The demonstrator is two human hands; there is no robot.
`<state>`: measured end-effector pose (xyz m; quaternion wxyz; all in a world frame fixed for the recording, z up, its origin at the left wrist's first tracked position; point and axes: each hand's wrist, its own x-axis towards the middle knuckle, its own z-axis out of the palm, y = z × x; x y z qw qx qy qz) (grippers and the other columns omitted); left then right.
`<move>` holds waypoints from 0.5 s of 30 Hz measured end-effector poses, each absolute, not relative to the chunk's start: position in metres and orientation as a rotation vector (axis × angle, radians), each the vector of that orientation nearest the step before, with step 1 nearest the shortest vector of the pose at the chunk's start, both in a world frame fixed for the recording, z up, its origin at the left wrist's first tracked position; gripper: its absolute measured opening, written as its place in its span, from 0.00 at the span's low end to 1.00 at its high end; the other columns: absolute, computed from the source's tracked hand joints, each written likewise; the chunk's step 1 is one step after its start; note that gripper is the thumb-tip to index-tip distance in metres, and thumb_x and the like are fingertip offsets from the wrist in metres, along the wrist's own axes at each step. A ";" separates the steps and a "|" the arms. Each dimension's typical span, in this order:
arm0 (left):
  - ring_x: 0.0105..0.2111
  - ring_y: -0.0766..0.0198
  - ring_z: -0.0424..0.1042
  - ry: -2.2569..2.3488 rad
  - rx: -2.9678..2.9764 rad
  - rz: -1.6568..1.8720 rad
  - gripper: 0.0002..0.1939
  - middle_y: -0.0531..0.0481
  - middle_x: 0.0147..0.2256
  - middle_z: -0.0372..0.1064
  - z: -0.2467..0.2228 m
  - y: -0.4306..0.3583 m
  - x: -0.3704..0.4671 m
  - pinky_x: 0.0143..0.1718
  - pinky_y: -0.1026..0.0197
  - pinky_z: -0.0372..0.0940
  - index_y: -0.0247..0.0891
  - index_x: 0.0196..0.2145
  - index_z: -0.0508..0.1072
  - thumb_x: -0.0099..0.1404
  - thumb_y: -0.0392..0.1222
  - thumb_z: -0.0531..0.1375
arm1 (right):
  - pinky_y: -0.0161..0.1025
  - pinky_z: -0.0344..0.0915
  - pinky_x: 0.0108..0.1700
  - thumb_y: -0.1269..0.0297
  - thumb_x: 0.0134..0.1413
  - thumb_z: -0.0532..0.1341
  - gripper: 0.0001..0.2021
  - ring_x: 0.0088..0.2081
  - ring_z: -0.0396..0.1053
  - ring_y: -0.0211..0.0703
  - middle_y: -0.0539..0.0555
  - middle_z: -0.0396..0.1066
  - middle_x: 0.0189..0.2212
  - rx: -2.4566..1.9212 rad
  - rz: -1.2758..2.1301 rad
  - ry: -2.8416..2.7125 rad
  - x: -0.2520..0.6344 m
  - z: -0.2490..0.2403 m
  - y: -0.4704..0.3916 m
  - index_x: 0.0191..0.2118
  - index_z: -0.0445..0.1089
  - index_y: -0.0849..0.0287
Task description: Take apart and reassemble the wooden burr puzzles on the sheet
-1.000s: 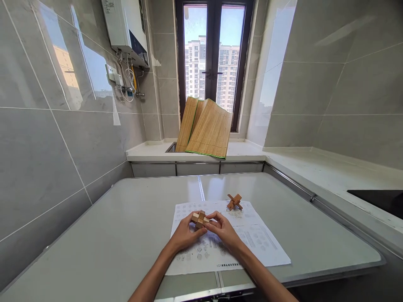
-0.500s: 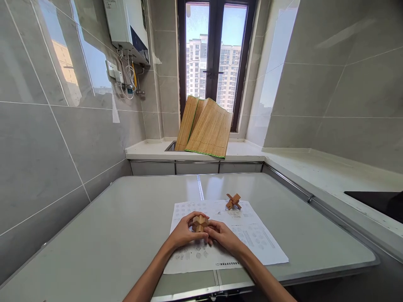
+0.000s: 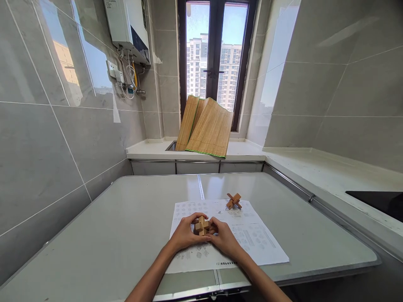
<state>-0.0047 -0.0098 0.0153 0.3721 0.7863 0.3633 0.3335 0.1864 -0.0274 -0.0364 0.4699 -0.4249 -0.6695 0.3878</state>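
Head view, left hand (image 3: pixel 186 231): curled around the pale puzzle (image 3: pixel 202 226)
Right hand (image 3: pixel 224 238): gripping its other side
Pale puzzle: over the printed sheet (image 3: pixel 264 247)
Darker puzzle (image 3: pixel 234 201): on the printed sheet, near its far edge
Table (image 3: pixel 103 235): under the printed sheet

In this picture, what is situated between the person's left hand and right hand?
Between the left hand and the right hand is a light wooden block cluster, above the printed sheet, as the head view shows.

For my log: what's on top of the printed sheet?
A darker puzzle sits on the sheet near its far edge. Left hand and right hand hold a lighter puzzle over it; print beneath is hidden.
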 end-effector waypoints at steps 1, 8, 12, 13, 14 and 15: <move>0.40 0.59 0.75 0.942 2.027 0.866 0.28 0.52 0.43 0.77 0.015 -0.010 -0.004 0.47 0.58 0.69 0.45 0.50 0.74 0.51 0.51 0.73 | 0.35 0.62 0.32 0.68 0.48 0.65 0.08 0.30 0.68 0.41 0.47 0.72 0.28 -1.057 0.895 -1.664 0.187 -0.036 -0.028 0.32 0.65 0.56; 0.42 0.58 0.75 1.013 2.104 0.900 0.31 0.52 0.44 0.77 0.011 -0.008 -0.005 0.47 0.57 0.69 0.47 0.53 0.72 0.52 0.51 0.73 | 0.40 0.70 0.41 0.68 0.50 0.65 0.09 0.35 0.73 0.44 0.50 0.76 0.35 -0.982 0.863 -1.630 0.188 -0.035 -0.028 0.38 0.68 0.55; 0.44 0.56 0.74 1.006 2.129 0.902 0.33 0.52 0.46 0.77 0.010 -0.007 -0.006 0.48 0.56 0.68 0.48 0.55 0.72 0.52 0.52 0.73 | 0.44 0.72 0.47 0.70 0.49 0.65 0.21 0.42 0.76 0.47 0.53 0.77 0.43 -0.914 0.891 -1.631 0.186 -0.034 -0.029 0.50 0.64 0.54; 0.46 0.55 0.74 0.999 2.131 0.913 0.33 0.51 0.47 0.76 0.010 -0.007 -0.006 0.50 0.56 0.68 0.48 0.56 0.72 0.53 0.52 0.73 | 0.45 0.72 0.50 0.71 0.50 0.65 0.23 0.44 0.76 0.47 0.54 0.76 0.46 -0.909 0.870 -1.655 0.186 -0.033 -0.030 0.52 0.64 0.54; 0.47 0.54 0.74 0.996 2.129 0.924 0.33 0.51 0.49 0.76 0.010 -0.007 -0.006 0.51 0.55 0.67 0.48 0.56 0.72 0.53 0.52 0.72 | 0.46 0.71 0.52 0.71 0.50 0.64 0.24 0.46 0.75 0.48 0.55 0.75 0.48 -0.906 0.842 -1.682 0.186 -0.032 -0.031 0.54 0.63 0.54; 0.48 0.53 0.74 0.996 2.126 0.932 0.33 0.50 0.49 0.76 0.010 -0.006 -0.007 0.52 0.54 0.67 0.48 0.56 0.72 0.53 0.52 0.72 | 0.47 0.69 0.54 0.72 0.50 0.64 0.24 0.48 0.74 0.48 0.55 0.75 0.49 -0.905 0.812 -1.710 0.186 -0.031 -0.032 0.55 0.64 0.54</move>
